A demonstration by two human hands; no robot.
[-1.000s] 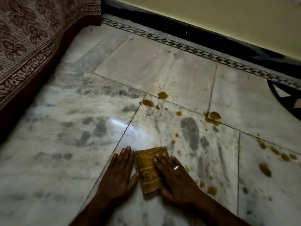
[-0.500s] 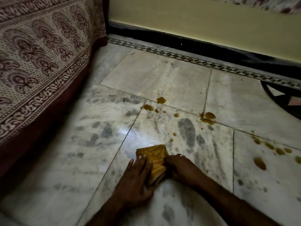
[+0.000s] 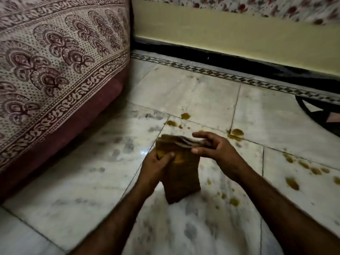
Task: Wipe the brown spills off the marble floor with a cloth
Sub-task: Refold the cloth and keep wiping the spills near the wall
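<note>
White grey-veined marble floor (image 3: 92,172) fills the view, cut by thin tile joints. Block-printed maroon and cream bedspread (image 3: 55,70) hangs down to the floor's left edge. Pale yellow wall (image 3: 220,34) with black skirting (image 3: 220,57) closes the far edge. Brown spills (image 3: 236,133) untouched, in three loose groups: blobs along the far tile joint, a string of drops toward the floor's right edge, and smaller spots near the person on the right. Folded yellow-brown cloth (image 3: 181,173) is held up between both hands over the middle tile, long axis running from its top fold down toward the person. Whether its lower end touches the floor, cannot tell; the top fold is blurred. Left hand (image 3: 156,165) grips the cloth's upper left edge, fingers curled behind, thumb on the face. Right hand (image 3: 215,148) pinches the top fold between thumb and fingers. The cloth sits just inside the hands, left hand lower, right hand higher and further out. The far-joint spills lie just beyond the right hand and the other groups to its right, so that hand is the nearer. Judgement: wiping not begun; the cloth must next go flat to the floor and travel forward or rightward.
</note>
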